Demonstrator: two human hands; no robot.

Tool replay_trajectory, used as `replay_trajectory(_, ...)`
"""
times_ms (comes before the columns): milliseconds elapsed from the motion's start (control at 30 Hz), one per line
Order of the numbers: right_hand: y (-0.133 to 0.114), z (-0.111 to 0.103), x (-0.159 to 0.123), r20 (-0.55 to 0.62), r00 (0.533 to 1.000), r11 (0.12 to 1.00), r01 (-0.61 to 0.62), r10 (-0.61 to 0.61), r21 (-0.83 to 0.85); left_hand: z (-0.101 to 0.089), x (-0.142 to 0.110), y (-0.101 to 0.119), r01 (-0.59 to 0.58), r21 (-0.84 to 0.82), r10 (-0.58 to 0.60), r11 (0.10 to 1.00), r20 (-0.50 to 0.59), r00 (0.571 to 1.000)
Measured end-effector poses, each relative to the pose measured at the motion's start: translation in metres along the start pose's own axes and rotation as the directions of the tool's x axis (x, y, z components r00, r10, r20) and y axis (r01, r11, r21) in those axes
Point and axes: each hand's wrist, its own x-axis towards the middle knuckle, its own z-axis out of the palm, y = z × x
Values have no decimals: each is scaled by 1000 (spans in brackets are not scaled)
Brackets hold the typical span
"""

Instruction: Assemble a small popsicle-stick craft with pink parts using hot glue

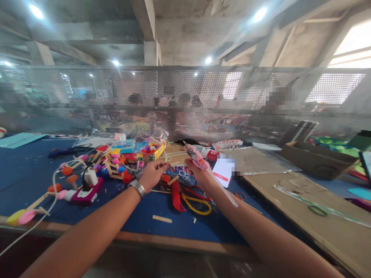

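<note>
My right hand [203,175] is wrapped round a pink hot glue gun [196,156], its nozzle pointing forward and up to the left. A clear glue stick [227,193] trails back from the gun over my forearm. To its left, my left hand [151,175], with a metal watch on the wrist, is closed in a pinch; what its fingertips hold is too small to make out. Between and below the hands lie colored rubber bands [185,175], a red strap [176,197] and a yellow loop [199,206].
Craft-stick pieces with colored pompoms [116,164] crowd the left, beside a purple power strip [88,193] with a white plug. A loose craft stick [162,219] lies near the front edge. A phone [223,172], cardboard [295,208] and an open box [320,158] are rightward; mesh panel [174,88] behind.
</note>
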Motion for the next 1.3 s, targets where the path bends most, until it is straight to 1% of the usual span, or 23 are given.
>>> replay_trajectory(100, -3, 0, -1, -20, 999, 999, -34, 34, 15, -1, 0, 1, -21, 22, 21, 1000, -13, 1000)
replay_trajectory(233, -6, 0, -2, -12, 1000, 1000, -23, 23, 19, -2, 2, -3, -47, 67, 49, 997, -22, 999)
replay_trajectory(300, -6, 0, -2, -1, 1000, 1000, -21, 21, 18, -1, 2, -4, -44, 49, 44, 998, -18, 999)
replay_trajectory(367, -5, 1, -2, 12, 1000, 1000, -25, 25, 13, 1, 2, -3, -8, -18, 7, 1000, -10, 1000)
replay_trajectory(433, -3, 1, -1, 31, 999, 999, -36, 35, 18, 3, 1, -1, 50, -123, -51, 991, 2, 999)
replay_trajectory(500, -1, 2, -1, 61, 998, 999, -35, 33, 37, 4, -1, 3, 112, -232, -109, 966, 25, 994)
replay_trajectory(567, -1, 3, 0, 93, 995, 998, -28, 22, 59, 3, -3, 7, 185, -329, -168, 926, 79, 983)
replay_trajectory(633, -2, 3, 0, 113, 993, 996, -34, 25, 77, 2, -4, 9, 229, -407, -187, 884, 140, 972)
replay_trajectory(700, -4, 4, -1, 119, 992, 994, -55, 44, 94, 1, -5, 10, 245, -446, -189, 861, 167, 968)
replay_trajectory(767, -6, 4, 0, 121, 991, 992, -70, 57, 107, 2, -5, 10, 238, -453, -186, 859, 156, 970)
replay_trajectory(833, -7, 4, 0, 129, 989, 989, -82, 66, 120, 3, -4, 9, 206, -446, -167, 871, 127, 978)
replay_trajectory(1000, -7, 2, 1, 167, 983, 981, -104, 76, 162, 4, -1, 9, 62, -400, -69, 914, -4, 998)
replay_trajectory(1100, -6, 2, 1, 200, 978, 980, -96, 61, 174, 2, 2, 9, 51, -436, -89, 899, -68, 994)
replay_trajectory(1200, -6, 2, 1, 210, 976, 980, -89, 51, 177, 2, 2, 10, 84, -473, -126, 877, -57, 990)
replay_trajectory(1300, -8, 2, 0, 228, 972, 974, -99, 51, 205, 2, 1, 10, 91, -467, -114, 880, -21, 993)
